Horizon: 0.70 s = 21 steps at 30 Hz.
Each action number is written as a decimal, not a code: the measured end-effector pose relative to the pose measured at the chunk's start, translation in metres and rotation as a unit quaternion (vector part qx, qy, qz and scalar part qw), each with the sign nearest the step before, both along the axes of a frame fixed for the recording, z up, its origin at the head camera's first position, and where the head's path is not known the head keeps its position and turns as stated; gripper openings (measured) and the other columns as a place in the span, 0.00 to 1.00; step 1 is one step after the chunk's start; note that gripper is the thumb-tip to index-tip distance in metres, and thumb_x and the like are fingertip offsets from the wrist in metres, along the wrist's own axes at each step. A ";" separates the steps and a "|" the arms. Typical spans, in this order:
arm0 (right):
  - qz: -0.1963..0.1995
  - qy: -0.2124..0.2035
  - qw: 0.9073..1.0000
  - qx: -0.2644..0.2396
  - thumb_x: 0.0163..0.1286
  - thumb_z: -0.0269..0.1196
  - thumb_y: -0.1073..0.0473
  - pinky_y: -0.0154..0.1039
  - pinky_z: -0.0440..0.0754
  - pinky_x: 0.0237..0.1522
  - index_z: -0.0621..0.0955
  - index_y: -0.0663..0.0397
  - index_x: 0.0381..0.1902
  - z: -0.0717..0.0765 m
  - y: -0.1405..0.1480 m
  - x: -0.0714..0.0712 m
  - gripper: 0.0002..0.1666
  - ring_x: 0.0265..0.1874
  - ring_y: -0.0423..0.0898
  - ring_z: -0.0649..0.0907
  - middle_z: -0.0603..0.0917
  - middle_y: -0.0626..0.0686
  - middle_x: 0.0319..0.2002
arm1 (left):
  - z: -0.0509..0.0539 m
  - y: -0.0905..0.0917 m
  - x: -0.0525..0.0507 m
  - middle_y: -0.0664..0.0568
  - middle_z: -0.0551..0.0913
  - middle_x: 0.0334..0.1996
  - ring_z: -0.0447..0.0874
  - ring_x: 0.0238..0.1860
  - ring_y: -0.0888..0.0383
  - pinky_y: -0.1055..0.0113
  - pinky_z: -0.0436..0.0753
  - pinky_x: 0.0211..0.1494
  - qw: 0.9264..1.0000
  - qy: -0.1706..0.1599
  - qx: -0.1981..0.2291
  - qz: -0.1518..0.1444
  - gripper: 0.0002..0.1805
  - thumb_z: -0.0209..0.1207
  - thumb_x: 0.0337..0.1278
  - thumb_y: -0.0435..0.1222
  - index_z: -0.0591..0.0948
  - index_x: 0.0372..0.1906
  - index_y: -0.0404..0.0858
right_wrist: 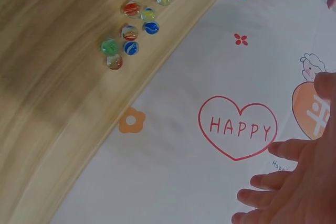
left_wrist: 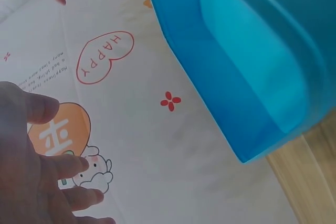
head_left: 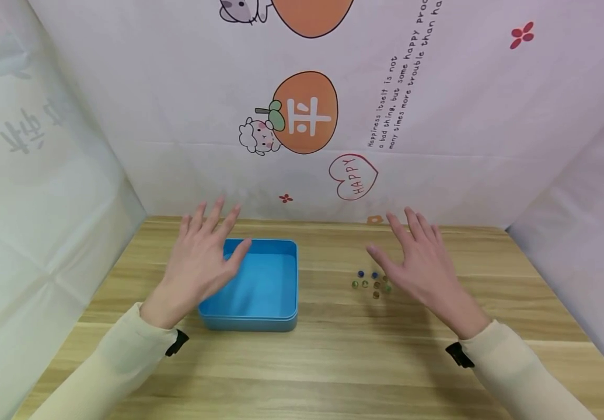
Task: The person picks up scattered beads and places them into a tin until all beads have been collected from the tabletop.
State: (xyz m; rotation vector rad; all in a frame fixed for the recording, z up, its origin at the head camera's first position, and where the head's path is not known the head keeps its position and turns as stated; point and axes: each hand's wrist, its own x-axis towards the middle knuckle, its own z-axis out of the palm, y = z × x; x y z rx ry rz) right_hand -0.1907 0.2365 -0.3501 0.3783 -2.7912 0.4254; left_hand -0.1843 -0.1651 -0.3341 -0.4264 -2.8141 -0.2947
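Observation:
In the head view the left hand [head_left: 199, 262] hovers over the left side of a blue open box [head_left: 249, 325], fingers spread and holding nothing. The right hand [head_left: 428, 268] is held above the table with spread fingers, just right of several glass marbles [head_left: 377, 285]. Blue, green, and red or orange marbles [right_wrist: 130, 33] lie loosely grouped in the right wrist view, with the right hand [right_wrist: 294, 182] at the lower right. The left wrist view has the left hand [left_wrist: 42, 171] at lower left and the box [left_wrist: 210, 72] at upper right.
A wooden table [head_left: 312, 373] carries the box and marbles. Behind it hangs a white printed cloth [head_left: 202, 116] with orange drawings and a red heart [head_left: 353, 177]. White cloth also stands at the left [head_left: 28, 175] and right [head_left: 590, 175].

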 end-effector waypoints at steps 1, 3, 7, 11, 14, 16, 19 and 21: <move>0.003 0.003 1.000 -0.001 0.76 0.53 0.25 0.70 0.44 0.79 0.63 0.56 0.83 -0.001 0.001 0.001 0.54 0.80 0.70 0.53 0.52 0.67 0.83 | 0.000 -0.001 0.001 0.39 0.51 0.84 0.42 0.83 0.32 0.32 0.45 0.81 1.000 0.000 0.001 -0.002 0.41 0.45 0.79 0.61 0.59 0.85 0.45; 0.009 0.013 1.000 -0.002 0.77 0.54 0.26 0.69 0.46 0.80 0.64 0.58 0.82 -0.002 0.002 0.004 0.53 0.79 0.70 0.55 0.54 0.68 0.82 | 0.000 -0.004 0.003 0.39 0.51 0.84 0.43 0.82 0.32 0.33 0.46 0.82 1.000 0.002 0.000 -0.007 0.41 0.46 0.79 0.61 0.58 0.85 0.45; 0.023 0.036 0.999 -0.013 0.77 0.56 0.30 0.67 0.51 0.79 0.68 0.62 0.79 -0.005 0.004 0.009 0.49 0.78 0.69 0.59 0.59 0.70 0.80 | -0.001 -0.010 0.008 0.40 0.50 0.84 0.44 0.82 0.32 0.33 0.46 0.82 1.000 0.001 0.007 -0.015 0.41 0.46 0.80 0.60 0.58 0.86 0.44; 0.034 0.063 0.997 -0.027 0.76 0.61 0.35 0.70 0.61 0.74 0.73 0.64 0.74 -0.008 0.007 0.012 0.44 0.74 0.70 0.65 0.65 0.71 0.76 | -0.002 -0.015 0.015 0.39 0.51 0.84 0.47 0.81 0.31 0.32 0.50 0.81 0.999 -0.007 0.022 -0.026 0.41 0.48 0.80 0.58 0.58 0.85 0.41; 0.045 0.085 0.995 -0.039 0.75 0.64 0.39 0.71 0.69 0.69 0.77 0.65 0.70 -0.012 0.010 0.013 0.40 0.70 0.70 0.70 0.70 0.70 0.72 | -0.004 -0.020 0.020 0.38 0.51 0.84 0.49 0.81 0.31 0.33 0.52 0.81 0.999 -0.009 0.034 -0.036 0.41 0.49 0.81 0.57 0.58 0.85 0.39; 0.054 0.098 0.992 -0.050 0.73 0.66 0.43 0.71 0.72 0.66 0.79 0.64 0.68 -0.016 0.012 0.014 0.36 0.68 0.69 0.72 0.73 0.69 0.70 | -0.006 -0.023 0.025 0.38 0.52 0.84 0.49 0.81 0.31 0.34 0.52 0.81 0.998 -0.011 0.042 -0.039 0.41 0.49 0.81 0.57 0.57 0.85 0.37; 0.067 0.114 0.989 -0.069 0.71 0.69 0.47 0.70 0.75 0.62 0.81 0.63 0.65 -0.021 0.016 0.015 0.32 0.66 0.68 0.75 0.77 0.68 0.67 | -0.011 -0.028 0.033 0.37 0.53 0.83 0.51 0.81 0.32 0.34 0.55 0.80 0.997 -0.026 0.066 -0.040 0.42 0.49 0.81 0.58 0.57 0.84 0.36; 0.071 0.119 0.987 -0.079 0.70 0.70 0.50 0.70 0.76 0.61 0.82 0.63 0.63 -0.025 0.018 0.017 0.31 0.64 0.67 0.76 0.79 0.67 0.64 | -0.015 -0.030 0.038 0.37 0.53 0.83 0.52 0.80 0.32 0.32 0.58 0.79 0.994 -0.046 0.090 -0.038 0.43 0.48 0.82 0.58 0.56 0.85 0.36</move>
